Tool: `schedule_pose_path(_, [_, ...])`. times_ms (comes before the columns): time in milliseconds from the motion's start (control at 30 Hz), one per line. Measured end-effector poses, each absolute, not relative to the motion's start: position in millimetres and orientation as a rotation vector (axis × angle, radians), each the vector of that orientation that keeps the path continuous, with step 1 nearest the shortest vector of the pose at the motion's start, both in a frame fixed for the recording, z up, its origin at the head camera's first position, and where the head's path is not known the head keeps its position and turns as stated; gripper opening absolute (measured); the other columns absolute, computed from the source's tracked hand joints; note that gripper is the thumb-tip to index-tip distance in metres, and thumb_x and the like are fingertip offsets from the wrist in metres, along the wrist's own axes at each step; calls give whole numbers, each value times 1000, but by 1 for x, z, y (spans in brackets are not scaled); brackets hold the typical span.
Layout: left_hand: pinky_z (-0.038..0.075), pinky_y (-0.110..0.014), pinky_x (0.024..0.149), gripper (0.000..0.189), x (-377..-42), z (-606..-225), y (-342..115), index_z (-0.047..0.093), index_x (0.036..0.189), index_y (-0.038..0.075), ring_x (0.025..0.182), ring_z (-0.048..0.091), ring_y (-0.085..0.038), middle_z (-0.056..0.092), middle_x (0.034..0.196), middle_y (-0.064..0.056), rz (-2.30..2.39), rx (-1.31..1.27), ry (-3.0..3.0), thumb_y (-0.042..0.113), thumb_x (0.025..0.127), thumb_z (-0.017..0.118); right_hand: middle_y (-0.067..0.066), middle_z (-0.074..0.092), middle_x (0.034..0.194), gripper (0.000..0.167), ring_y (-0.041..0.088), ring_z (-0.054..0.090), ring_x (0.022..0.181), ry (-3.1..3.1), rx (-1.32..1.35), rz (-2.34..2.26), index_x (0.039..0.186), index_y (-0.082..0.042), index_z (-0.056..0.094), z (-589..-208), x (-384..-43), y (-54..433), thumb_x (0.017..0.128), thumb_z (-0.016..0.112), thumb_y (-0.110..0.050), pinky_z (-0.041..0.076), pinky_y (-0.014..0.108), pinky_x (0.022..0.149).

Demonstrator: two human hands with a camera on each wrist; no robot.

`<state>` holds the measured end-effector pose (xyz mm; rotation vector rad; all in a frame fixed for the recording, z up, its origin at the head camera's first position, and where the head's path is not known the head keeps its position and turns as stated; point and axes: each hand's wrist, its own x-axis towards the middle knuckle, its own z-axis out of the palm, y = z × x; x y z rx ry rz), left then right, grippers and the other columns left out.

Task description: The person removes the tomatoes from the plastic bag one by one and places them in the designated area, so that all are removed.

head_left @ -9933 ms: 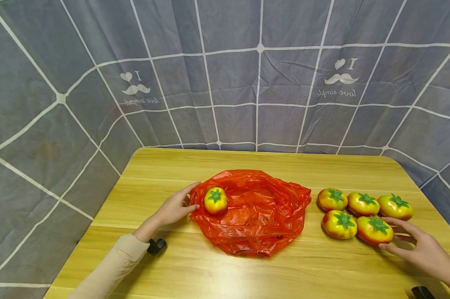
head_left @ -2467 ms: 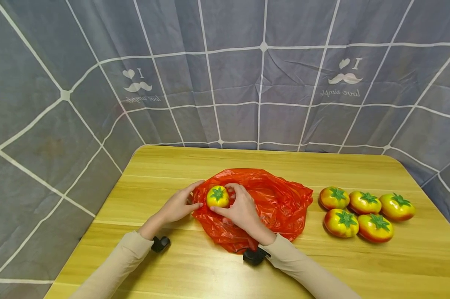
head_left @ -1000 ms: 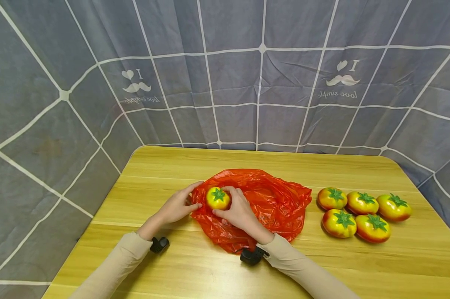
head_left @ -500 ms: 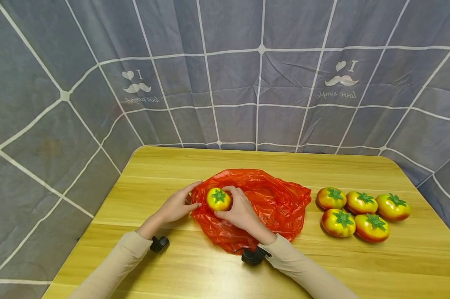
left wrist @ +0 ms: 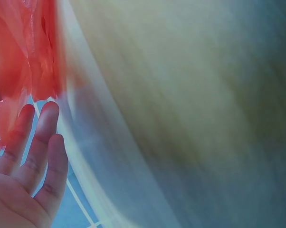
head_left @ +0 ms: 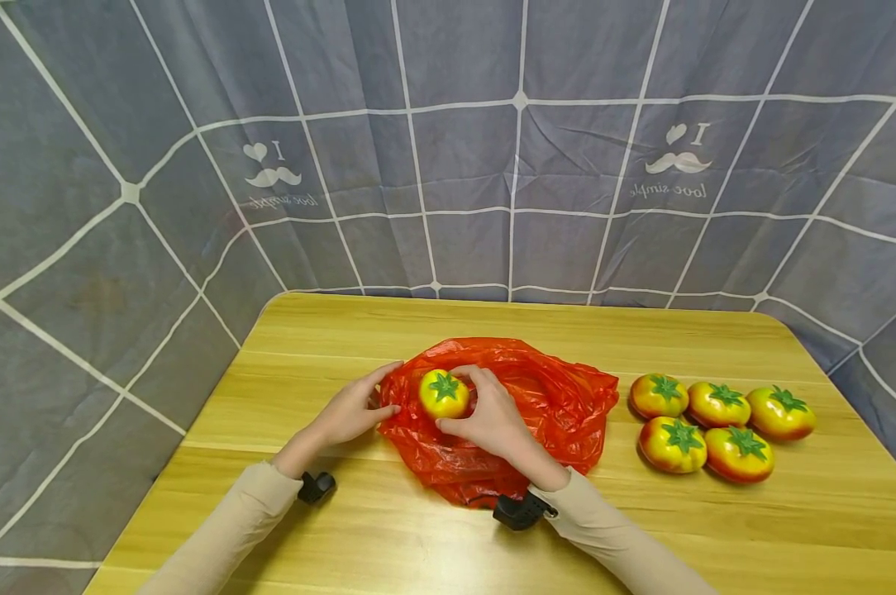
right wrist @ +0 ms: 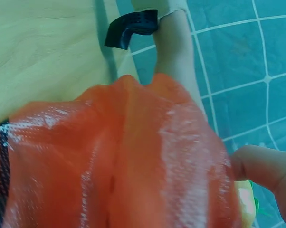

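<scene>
In the head view a crumpled red plastic bag (head_left: pixel 560 397) lies with its mouth open at mid-table. My right hand (head_left: pixel 490 417) reaches over it and grips a yellow persimmon (head_left: pixel 444 395) with a green leafy top, thumb on the near side and fingers on the far side. At the bag's left edge my left hand (head_left: pixel 347 409) touches the plastic, thumb and forefinger spread apart. The left wrist view shows its fingers (left wrist: pixel 48 128) fairly straight against the bag (left wrist: pixel 19 52). In the right wrist view the bag (right wrist: pixel 109 166) hides most of the persimmon (right wrist: pixel 246 202).
Several more persimmons (head_left: pixel 673 445) sit in two rows on the wooden table (head_left: pixel 329 330), right of the bag. A grey curtain (head_left: pixel 463 165) with white lines hangs behind the table and along its sides. Both wrists wear a black camera (head_left: pixel 518 511).
My right hand has come from the persimmons at right to the one at the bag, and in the last half second both shifted slightly right. My left hand has stayed at the bag's edge.
</scene>
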<state>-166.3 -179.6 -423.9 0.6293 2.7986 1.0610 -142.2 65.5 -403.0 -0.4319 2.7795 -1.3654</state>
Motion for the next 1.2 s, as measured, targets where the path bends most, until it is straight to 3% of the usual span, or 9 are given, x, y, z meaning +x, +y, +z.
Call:
schedule_pose_path(333, [51,-28,74,66,-166,-425,-179,38,146,10,81,61,-11,65,115,-13,1052,639,2814,16,88,69,3,58,115,66,18,55,90,2802,-396,-1384,123,-17,56,-395,-140,79,66,86,-24,49,30,75])
schedule_pose_path(567, [50,-29,74,67,-165,-425,-179,38,147,12,81,59,-11,64,114,-12,1051,619,2821,17,88,69,4,57,122,66,20,58,91,2769,-421,-1429,125,-15,55,-392,-141,93,67,86,-23,54,36,80])
schedule_pose_path(1200, [50,-26,70,67,-164,-426,-179,37,147,12,79,61,-10,65,113,-12,1079,621,2802,17,88,69,6,55,126,68,25,58,102,2802,-437,-1380,129,-16,52,-385,-138,136,69,85,-25,53,39,86])
